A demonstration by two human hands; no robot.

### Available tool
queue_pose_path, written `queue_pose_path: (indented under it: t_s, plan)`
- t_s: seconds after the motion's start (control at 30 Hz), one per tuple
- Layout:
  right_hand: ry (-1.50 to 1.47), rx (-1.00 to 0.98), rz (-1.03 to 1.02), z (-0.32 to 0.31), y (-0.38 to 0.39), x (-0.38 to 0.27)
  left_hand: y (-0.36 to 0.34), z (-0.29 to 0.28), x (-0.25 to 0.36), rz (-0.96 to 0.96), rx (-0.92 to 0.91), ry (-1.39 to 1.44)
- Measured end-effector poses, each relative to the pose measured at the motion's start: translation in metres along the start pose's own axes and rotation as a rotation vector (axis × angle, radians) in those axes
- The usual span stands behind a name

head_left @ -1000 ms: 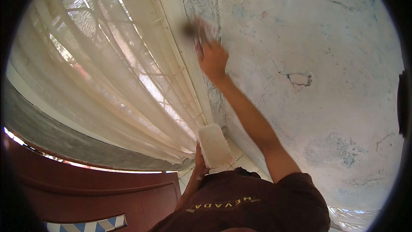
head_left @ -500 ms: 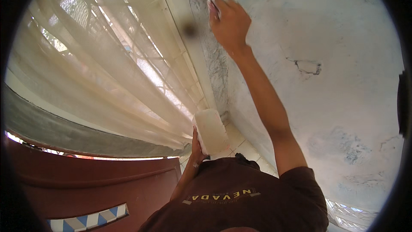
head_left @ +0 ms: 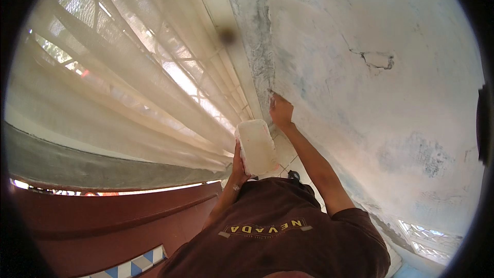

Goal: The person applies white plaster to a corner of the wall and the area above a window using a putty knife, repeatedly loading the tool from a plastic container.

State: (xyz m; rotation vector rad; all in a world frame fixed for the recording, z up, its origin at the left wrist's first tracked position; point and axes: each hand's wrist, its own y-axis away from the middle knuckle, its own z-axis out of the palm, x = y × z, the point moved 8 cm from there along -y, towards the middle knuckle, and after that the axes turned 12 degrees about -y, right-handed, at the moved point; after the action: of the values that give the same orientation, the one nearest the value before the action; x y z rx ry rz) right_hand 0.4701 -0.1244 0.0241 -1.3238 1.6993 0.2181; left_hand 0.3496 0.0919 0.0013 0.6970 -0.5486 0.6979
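Note:
My right hand (head_left: 281, 109) grips a thin scraper (head_left: 271, 92), seen small and edge-on, at the rough grey plaster strip (head_left: 260, 36) along the edge of the white wall (head_left: 391, 103); whether its blade touches the surface I cannot tell. Below and to the left, my left hand (head_left: 238, 166) holds a pale, rectangular plastic container (head_left: 256, 144) by its side, low beside the curtain. The white wall is mottled, with a cracked patch higher up and faint bluish-grey stains.
A sheer cream curtain (head_left: 118, 82) hangs over a barred window on the left, above a grey ledge (head_left: 92, 159). A red-brown door (head_left: 103, 216) with blue-and-white triangles is at lower left. A tiled floor (head_left: 285, 152) shows below me. A dark blurred spot sits in the upper middle of the picture.
My right hand with the scraper went up the strip, then came far down it toward the container. The container and my left hand sit somewhat higher in the picture.

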Motion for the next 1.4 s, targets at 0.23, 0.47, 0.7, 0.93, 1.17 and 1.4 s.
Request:
queue_pose_path:
  t_s: [0.23, 0.47, 0.7, 0.93, 1.17, 1.4]
  plan:
    - [-1.547, 0.070, -0.098, -0.122, -0.134, -0.141, -0.007, -0.012, 0.002, -0.040, -0.069, -0.032]
    - [-1.977, 0.037, 0.281, 0.032, -0.142, -0.034, 0.008, -0.019, 0.030, -0.077, -0.137, -0.024]
    - [-1.022, 0.556, 1.212, 0.142, 0.130, 0.217, 0.021, -0.091, 0.025, -0.147, 0.043, -0.122]
    - [-0.476, 0.434, 1.033, 0.152, 0.166, 0.271, 0.046, -0.121, 0.006, -0.440, 0.247, -0.178]
    - [-0.423, 0.239, 0.791, 0.147, 0.024, 0.175, 0.049, -0.137, -0.012, -0.433, 0.064, -0.142]
    - [-0.323, 0.324, 0.303, -0.045, -0.119, -0.071, 0.039, -0.115, -0.011, -0.443, -0.004, -0.087]
